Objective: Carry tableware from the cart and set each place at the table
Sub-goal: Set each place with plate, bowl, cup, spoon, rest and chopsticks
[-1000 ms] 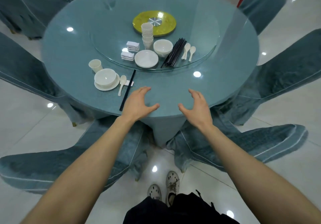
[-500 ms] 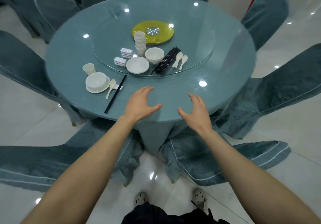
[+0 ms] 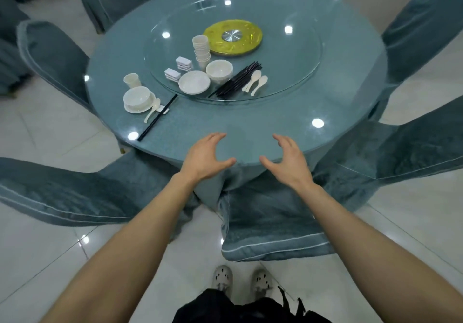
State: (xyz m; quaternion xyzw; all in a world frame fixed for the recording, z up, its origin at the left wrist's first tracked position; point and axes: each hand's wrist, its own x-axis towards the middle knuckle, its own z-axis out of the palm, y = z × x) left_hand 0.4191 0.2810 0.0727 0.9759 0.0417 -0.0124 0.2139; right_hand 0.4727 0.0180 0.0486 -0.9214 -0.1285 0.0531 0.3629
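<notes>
Fingers [image 3: 216,138] of the left hand [image 3: 204,158] and fingers [image 3: 282,140] of the right hand [image 3: 288,163] are spreading wide and loosely bent, holding nothing, palms facing each other over the near edge of the table [image 3: 250,128]. Out to the left, a bowl [image 3: 136,97] is sitting on a plate [image 3: 150,104] with a cup [image 3: 131,80] just behind. Beside them a spoon [image 3: 151,111] is lying handle-nearest, and a pair of chopsticks [image 3: 156,118] is running from near-left to far-right across a small rest [image 3: 165,110]. Farther out, on the glass turntable [image 3: 288,59], a chopstick bundle [image 3: 236,80] is slanting the same way, between a spare bowl [image 3: 219,70] and two spoons [image 3: 255,82].
</notes>
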